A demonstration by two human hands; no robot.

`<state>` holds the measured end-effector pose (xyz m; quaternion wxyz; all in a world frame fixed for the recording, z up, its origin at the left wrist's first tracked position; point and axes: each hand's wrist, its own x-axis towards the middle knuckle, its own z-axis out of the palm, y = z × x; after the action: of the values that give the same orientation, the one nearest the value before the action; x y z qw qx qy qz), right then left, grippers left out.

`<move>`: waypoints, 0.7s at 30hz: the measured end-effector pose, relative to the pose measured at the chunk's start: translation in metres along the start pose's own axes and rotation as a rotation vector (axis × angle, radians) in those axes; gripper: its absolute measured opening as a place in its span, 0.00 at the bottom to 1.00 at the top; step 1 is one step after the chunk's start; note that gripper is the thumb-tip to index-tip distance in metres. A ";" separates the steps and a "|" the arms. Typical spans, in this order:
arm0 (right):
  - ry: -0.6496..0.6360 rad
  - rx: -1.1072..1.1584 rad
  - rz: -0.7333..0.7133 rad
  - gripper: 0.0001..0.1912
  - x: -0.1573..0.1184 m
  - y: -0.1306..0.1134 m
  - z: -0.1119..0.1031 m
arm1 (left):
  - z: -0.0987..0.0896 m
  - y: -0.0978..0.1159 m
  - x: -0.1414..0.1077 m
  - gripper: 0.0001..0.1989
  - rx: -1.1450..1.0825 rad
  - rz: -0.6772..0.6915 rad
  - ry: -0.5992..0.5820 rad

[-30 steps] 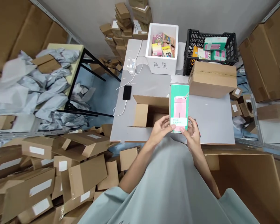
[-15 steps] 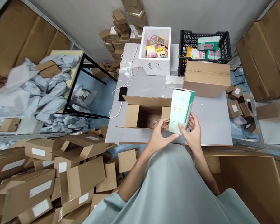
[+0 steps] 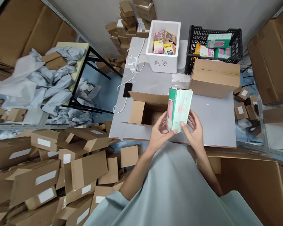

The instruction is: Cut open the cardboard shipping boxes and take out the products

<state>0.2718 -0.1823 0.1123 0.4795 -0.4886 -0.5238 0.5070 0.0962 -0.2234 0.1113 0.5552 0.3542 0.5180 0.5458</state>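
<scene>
the left hand [image 3: 158, 134] and right hand [image 3: 194, 133] pinch a green-and-white product box [image 3: 180, 110] between them, above the grey bench's [image 3: 212, 121] near edge, beside an open cardboard carton [image 3: 149, 112].

The box [image 3: 182, 110] at centre is smooth printed card; the carton [image 3: 136, 112] beside it, matt cardboard. The tub [image 3: 162, 64], top centre, looks foam; the crate [image 3: 237, 45], upper right, plastic; mailers [image 3: 50, 102], left, creased plastic film.
</scene>
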 end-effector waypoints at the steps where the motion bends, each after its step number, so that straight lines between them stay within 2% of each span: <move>1: 0.007 -0.036 -0.015 0.48 0.000 -0.002 0.006 | -0.001 0.000 -0.002 0.54 0.035 0.013 0.040; 3: 0.014 -0.114 -0.030 0.59 0.000 -0.007 0.021 | -0.005 0.001 -0.006 0.53 0.101 0.044 0.088; 5: 0.048 -0.170 -0.040 0.63 0.000 -0.011 0.036 | -0.015 0.004 -0.009 0.54 0.139 0.072 0.091; 7: 0.052 -0.150 -0.047 0.61 0.001 -0.013 0.048 | -0.031 0.008 -0.011 0.57 0.110 0.077 0.059; 9: -0.017 -0.051 -0.036 0.58 0.002 -0.015 0.059 | -0.052 0.015 -0.010 0.56 0.011 0.042 -0.007; 11: -0.102 0.051 -0.008 0.56 0.003 -0.017 0.070 | -0.076 0.022 -0.008 0.51 -0.107 -0.035 -0.099; 14: -0.148 0.095 0.011 0.56 0.002 -0.020 0.090 | -0.106 0.028 -0.004 0.41 -0.218 -0.137 -0.190; 17: -0.174 0.075 0.007 0.57 -0.001 -0.022 0.111 | -0.126 0.029 -0.001 0.38 -0.239 -0.148 -0.159; 21: -0.190 0.016 0.014 0.59 0.004 -0.028 0.129 | -0.144 0.028 0.003 0.43 -0.205 -0.123 -0.091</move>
<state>0.1426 -0.1870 0.1367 0.4281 -0.4381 -0.5595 0.5583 -0.0500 -0.2407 0.1072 0.6439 0.2872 0.4545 0.5443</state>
